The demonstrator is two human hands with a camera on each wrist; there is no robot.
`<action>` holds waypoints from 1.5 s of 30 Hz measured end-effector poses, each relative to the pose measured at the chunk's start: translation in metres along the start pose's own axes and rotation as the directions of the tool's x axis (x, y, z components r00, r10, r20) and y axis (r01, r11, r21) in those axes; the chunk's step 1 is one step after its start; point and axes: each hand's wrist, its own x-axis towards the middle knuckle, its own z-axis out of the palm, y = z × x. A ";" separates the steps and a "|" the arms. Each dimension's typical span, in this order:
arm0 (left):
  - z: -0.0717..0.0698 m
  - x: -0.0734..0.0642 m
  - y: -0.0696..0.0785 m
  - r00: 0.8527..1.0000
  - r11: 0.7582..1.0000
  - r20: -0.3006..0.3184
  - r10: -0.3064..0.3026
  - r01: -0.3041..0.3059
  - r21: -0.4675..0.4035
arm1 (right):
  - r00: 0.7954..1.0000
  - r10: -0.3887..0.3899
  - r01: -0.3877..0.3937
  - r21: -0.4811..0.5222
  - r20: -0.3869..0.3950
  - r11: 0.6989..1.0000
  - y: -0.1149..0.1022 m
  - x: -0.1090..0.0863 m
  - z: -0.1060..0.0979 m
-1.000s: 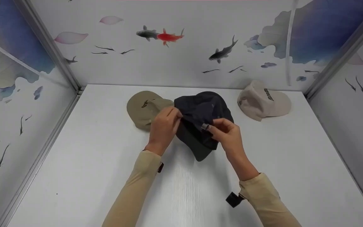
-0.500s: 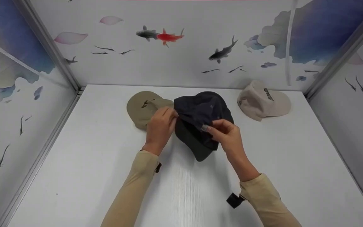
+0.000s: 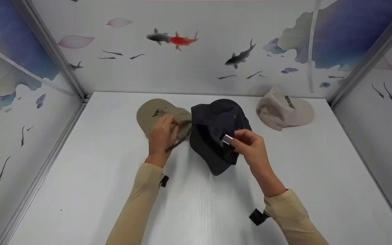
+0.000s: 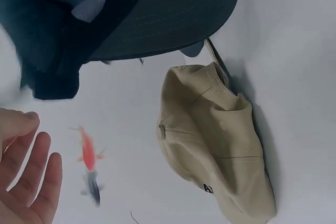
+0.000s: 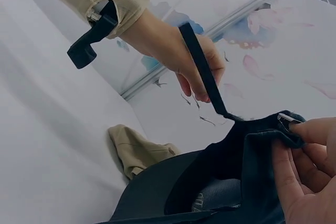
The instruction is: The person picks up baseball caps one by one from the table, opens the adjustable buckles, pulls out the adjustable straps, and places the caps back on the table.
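A dark navy baseball cap (image 3: 216, 115) is held tilted in the middle of the head view, its brim pointing down toward me. My right hand (image 3: 255, 148) pinches the back of the cap by its metal buckle (image 3: 227, 139). The cap's loose strap (image 5: 202, 69) sticks out in front of my left hand in the right wrist view. My left hand (image 4: 29, 169) has relaxed, slightly bent fingers with nothing between them, just apart from the cap. Behind that hand lies an olive-tan cap (image 3: 162, 110), partly covered by it in the head view.
A pale beige cap (image 3: 284, 110) with dark lettering lies at the back right of the white table (image 3: 97, 177). Printed panels with fish and petals (image 3: 182, 68) enclose the table at the back and both sides.
My left hand has let go of the navy cap's strap and moved left, over the olive-tan cap. The right hand keeps its pinch and has shifted slightly right; the buckle shows more plainly.
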 end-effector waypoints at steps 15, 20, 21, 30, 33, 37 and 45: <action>-0.015 0.007 0.006 1.000 1.000 0.012 0.013 -0.012 -0.029 | 0.999 -0.025 0.026 -0.024 0.030 0.999 0.001 -0.001 0.003; -0.019 0.012 0.012 0.999 0.999 0.013 0.032 -0.032 -0.017 | 0.999 -0.024 0.026 -0.049 0.038 0.998 0.002 -0.001 0.006; -0.020 0.013 0.013 0.999 0.999 0.018 0.033 -0.033 -0.019 | 0.999 -0.024 0.026 -0.053 0.040 0.998 0.001 -0.001 0.006; -0.022 0.024 0.026 0.998 0.998 0.040 0.045 -0.044 -0.048 | 0.998 -0.036 0.041 -0.094 0.049 0.995 0.002 -0.004 0.009; -0.021 0.029 0.033 0.997 0.997 0.042 0.059 -0.057 -0.058 | 0.997 -0.048 0.053 -0.105 0.053 0.993 0.002 -0.005 0.009; -0.020 0.036 0.043 0.995 0.995 0.062 0.084 -0.079 -0.068 | 0.996 -0.065 0.072 -0.113 0.069 0.991 0.004 -0.005 0.010; -0.020 0.045 0.055 0.987 0.992 0.106 0.125 -0.120 -0.050 | 0.992 -0.082 0.090 -0.080 0.097 0.993 0.006 -0.005 0.012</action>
